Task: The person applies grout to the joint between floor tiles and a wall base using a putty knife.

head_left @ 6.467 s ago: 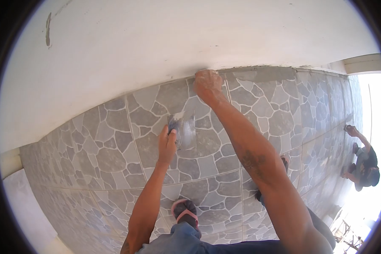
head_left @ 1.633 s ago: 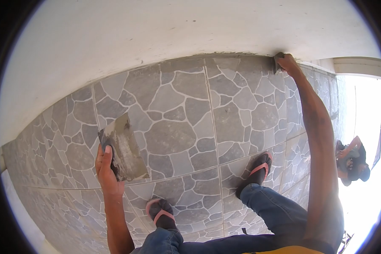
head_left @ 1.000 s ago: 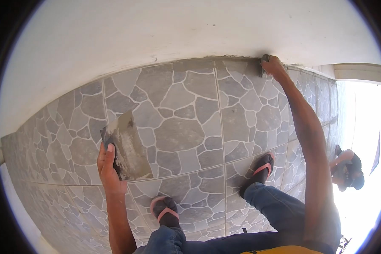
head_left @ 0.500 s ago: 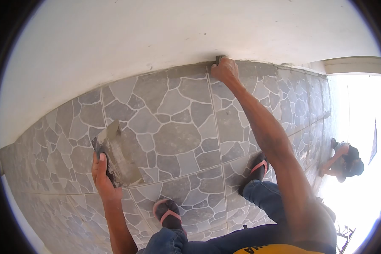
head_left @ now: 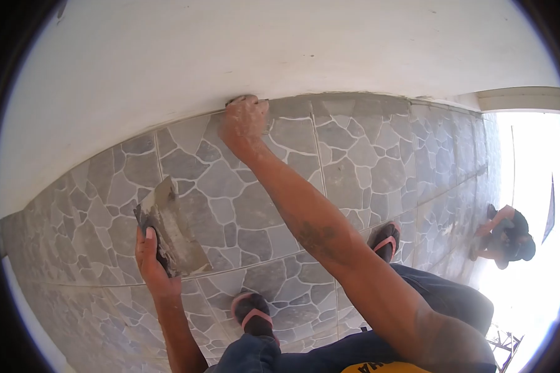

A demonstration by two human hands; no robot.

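Note:
My left hand [head_left: 157, 264] grips a flat rectangular plastering trowel [head_left: 179, 227] by its handle. Grey paste is smeared on the plate, which is held above the stone-patterned tiles [head_left: 255, 205]. Up at the wall, my right hand [head_left: 246, 123] is closed, its knuckles powdered with pale dust. A dark edge pokes out beyond its fingers, but the rest of what it holds is hidden. That hand presses against the joint where the white wall [head_left: 280, 43] meets the tiles, along a strip of grey paste [head_left: 354, 97].
My feet in pink-strapped sandals [head_left: 254, 314] stand on the tiles. At the right, another person [head_left: 507, 235] crouches near the bright opening. A pale ledge [head_left: 522, 97] runs along the wall at the upper right.
My right hand has slid left along the wall joint, its forearm now crossing the middle of the tiles. The left hand and trowel have hardly moved.

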